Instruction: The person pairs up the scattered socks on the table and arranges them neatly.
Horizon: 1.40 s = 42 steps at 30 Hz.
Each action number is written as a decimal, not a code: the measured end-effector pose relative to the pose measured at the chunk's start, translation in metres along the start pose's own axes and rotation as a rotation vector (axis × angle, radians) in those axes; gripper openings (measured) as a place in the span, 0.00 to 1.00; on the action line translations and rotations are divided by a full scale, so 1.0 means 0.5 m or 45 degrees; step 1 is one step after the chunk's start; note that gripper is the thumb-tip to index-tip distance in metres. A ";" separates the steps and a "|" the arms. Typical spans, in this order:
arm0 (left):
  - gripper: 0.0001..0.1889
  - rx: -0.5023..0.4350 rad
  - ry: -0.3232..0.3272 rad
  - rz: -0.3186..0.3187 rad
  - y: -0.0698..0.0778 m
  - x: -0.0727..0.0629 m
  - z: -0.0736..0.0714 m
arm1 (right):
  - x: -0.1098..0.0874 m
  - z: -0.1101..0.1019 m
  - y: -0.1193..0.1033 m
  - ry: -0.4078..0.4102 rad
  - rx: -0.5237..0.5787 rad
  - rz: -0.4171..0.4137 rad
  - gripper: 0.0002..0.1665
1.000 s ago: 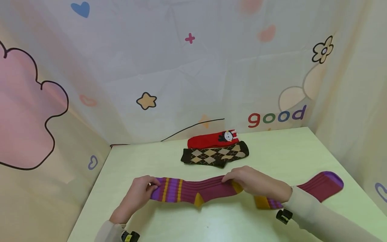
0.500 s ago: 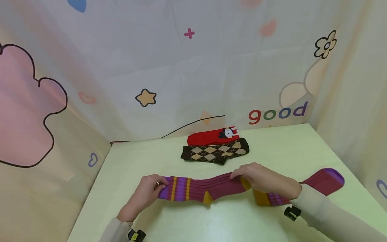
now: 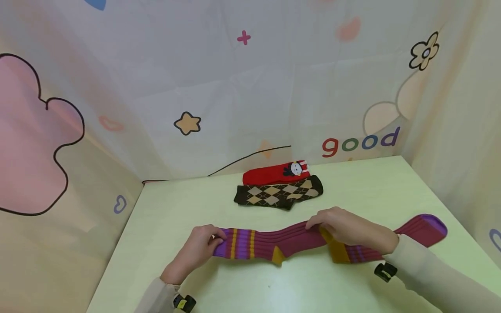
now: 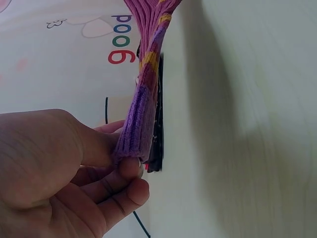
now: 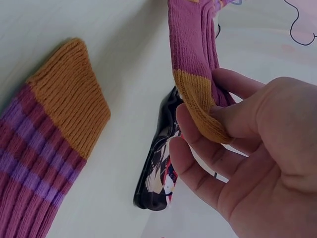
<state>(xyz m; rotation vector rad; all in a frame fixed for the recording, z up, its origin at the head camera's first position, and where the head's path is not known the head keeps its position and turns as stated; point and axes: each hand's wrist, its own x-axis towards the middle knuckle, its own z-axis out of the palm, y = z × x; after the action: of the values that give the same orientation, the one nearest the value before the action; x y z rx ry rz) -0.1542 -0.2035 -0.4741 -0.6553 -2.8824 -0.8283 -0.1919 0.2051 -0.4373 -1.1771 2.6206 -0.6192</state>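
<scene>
A maroon sock with purple and yellow stripes is stretched sideways above the table, its mustard heel pointing down. My left hand pinches the purple cuff between thumb and fingers. At the other end my right hand grips the mustard toe. Another maroon sock lies on the table at the right, with a mustard cuff and a purple toe. My right forearm partly covers it in the head view.
Behind my hands, a brown argyle sock lies in front of a red sock with a cartoon face. The pale green table ends at a printed cloth at the back and sides.
Both hands have carried the stretched sock to the right, closer to the other maroon sock. The whole scene sits slightly higher in the head view. The grips look the same.
</scene>
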 end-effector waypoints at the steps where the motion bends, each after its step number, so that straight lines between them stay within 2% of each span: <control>1: 0.08 -0.003 -0.009 -0.001 0.000 0.001 0.002 | -0.001 -0.001 0.001 0.001 0.002 0.002 0.24; 6: 0.09 -0.024 -0.042 -0.002 0.001 0.009 0.011 | -0.004 -0.005 0.009 0.001 0.004 0.017 0.24; 14: 0.08 -0.016 -0.068 0.041 0.006 0.016 0.026 | -0.003 -0.005 0.016 -0.028 -0.016 0.069 0.22; 19: 0.08 -0.030 -0.086 0.027 0.004 0.021 0.034 | -0.001 -0.004 0.019 -0.039 -0.006 0.063 0.21; 25: 0.09 0.006 -0.118 0.028 -0.003 0.027 0.048 | 0.003 -0.002 0.017 -0.070 -0.026 0.088 0.19; 33: 0.08 0.048 -0.181 0.013 -0.004 0.033 0.055 | 0.009 -0.002 0.011 -0.096 -0.051 0.115 0.18; 42: 0.09 0.042 -0.232 -0.019 -0.003 0.038 0.059 | 0.021 0.008 0.019 -0.095 -0.063 0.134 0.18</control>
<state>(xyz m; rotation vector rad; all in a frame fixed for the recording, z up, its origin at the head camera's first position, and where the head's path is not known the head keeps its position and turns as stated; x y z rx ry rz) -0.1709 -0.1821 -0.4966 -0.7434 -3.0585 -0.7581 -0.2041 0.2016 -0.4452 -1.0468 2.6286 -0.4834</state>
